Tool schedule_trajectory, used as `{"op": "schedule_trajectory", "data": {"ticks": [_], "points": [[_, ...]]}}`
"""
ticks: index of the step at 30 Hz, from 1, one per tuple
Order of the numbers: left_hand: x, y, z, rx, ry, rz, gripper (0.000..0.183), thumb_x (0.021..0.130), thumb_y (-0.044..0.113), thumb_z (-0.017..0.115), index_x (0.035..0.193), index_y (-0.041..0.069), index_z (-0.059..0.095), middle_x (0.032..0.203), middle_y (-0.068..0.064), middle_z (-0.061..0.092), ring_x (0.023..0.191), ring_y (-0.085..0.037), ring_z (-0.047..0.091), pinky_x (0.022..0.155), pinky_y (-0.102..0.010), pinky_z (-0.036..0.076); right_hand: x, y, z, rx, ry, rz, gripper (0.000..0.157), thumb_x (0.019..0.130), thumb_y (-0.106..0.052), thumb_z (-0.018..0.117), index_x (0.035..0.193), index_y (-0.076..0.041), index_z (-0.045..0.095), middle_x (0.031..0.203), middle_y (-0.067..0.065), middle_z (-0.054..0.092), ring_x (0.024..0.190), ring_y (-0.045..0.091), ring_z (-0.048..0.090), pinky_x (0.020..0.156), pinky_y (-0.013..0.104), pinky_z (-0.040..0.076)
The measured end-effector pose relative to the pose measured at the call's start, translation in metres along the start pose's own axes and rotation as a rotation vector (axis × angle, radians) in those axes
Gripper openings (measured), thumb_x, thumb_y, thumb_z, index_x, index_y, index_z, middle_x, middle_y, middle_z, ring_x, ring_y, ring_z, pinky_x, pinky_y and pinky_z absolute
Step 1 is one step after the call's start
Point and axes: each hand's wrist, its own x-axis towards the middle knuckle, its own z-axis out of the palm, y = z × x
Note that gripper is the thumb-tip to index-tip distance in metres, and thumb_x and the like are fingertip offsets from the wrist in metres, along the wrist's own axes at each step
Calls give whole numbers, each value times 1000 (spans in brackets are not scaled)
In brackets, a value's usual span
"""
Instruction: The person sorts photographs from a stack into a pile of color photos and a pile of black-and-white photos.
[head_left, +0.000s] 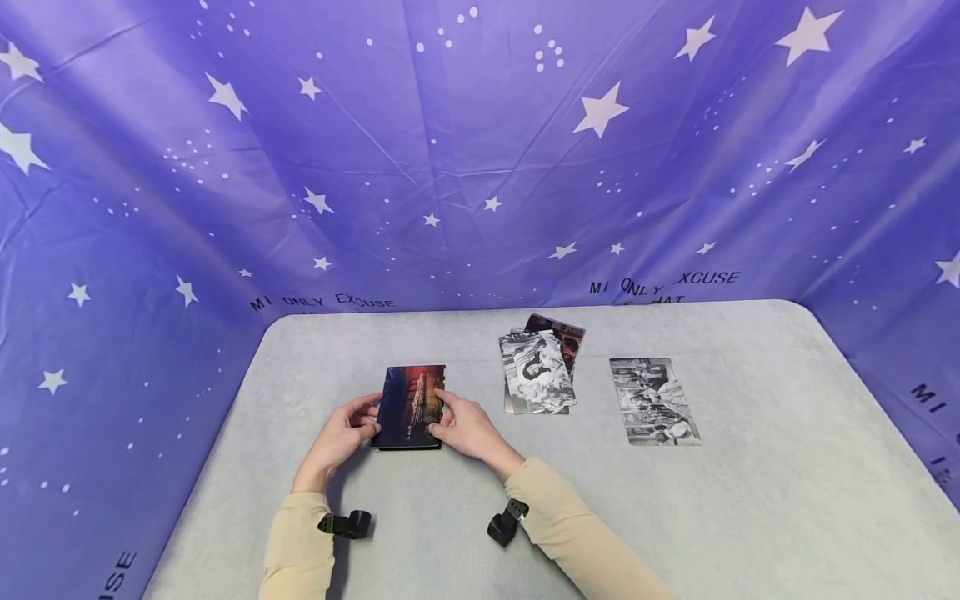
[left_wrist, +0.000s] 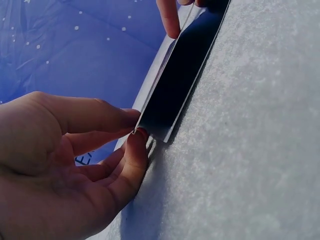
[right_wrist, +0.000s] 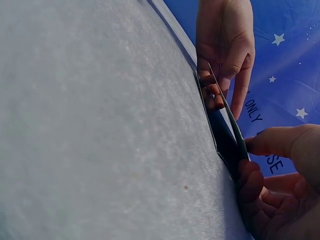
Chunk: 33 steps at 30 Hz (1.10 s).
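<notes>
A postcard with a dark blue and red picture [head_left: 408,408] is at the left middle of the table, its upper face showing in the head view. My left hand [head_left: 345,435] pinches its left edge between thumb and fingers. The right edge is pinched by my right hand [head_left: 467,425]. In the left wrist view the postcard is raised slightly, with a dark glossy card [left_wrist: 182,75] lying beneath it on the table. Seen from the right wrist, the left hand [right_wrist: 227,45] and right hand [right_wrist: 280,175] hold opposite edges. How many cards lie underneath is hidden.
Right of the hands lies a loose pile of picture cards [head_left: 536,371], a black-and-white one on top. Farther right is a single black-and-white card [head_left: 655,402]. The grey table [head_left: 750,500] meets a purple star-printed cloth [head_left: 480,125] at the back and sides.
</notes>
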Motion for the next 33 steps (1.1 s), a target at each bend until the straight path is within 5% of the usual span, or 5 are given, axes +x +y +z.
{"op": "schedule_trajectory", "data": {"ticks": [12,22,33], "points": [[0,0,1,0,7,5,51,79,-15,58,130,-16,48,96,-16,53,76,-10,54,59,-19,43,1,2,-2,-2,-4,16,62,79,-10,72,135,4,50,68,-6,59,59,5,52,69,28,48],[-3,1,1,4,11,14,48,83,-10,60,130,-15,48,98,-17,57,75,-9,54,59,-22,44,-8,7,-7,181,-26,-8,56,80,-2,71,132,6,51,76,-1,61,59,3,53,62,21,49],[-2,5,2,18,-3,25,41,89,-6,57,129,-12,50,98,-18,61,78,-14,56,63,-24,46,-19,15,-23,175,9,1,44,82,-4,67,125,4,57,78,-3,61,63,3,55,65,22,49]]}}
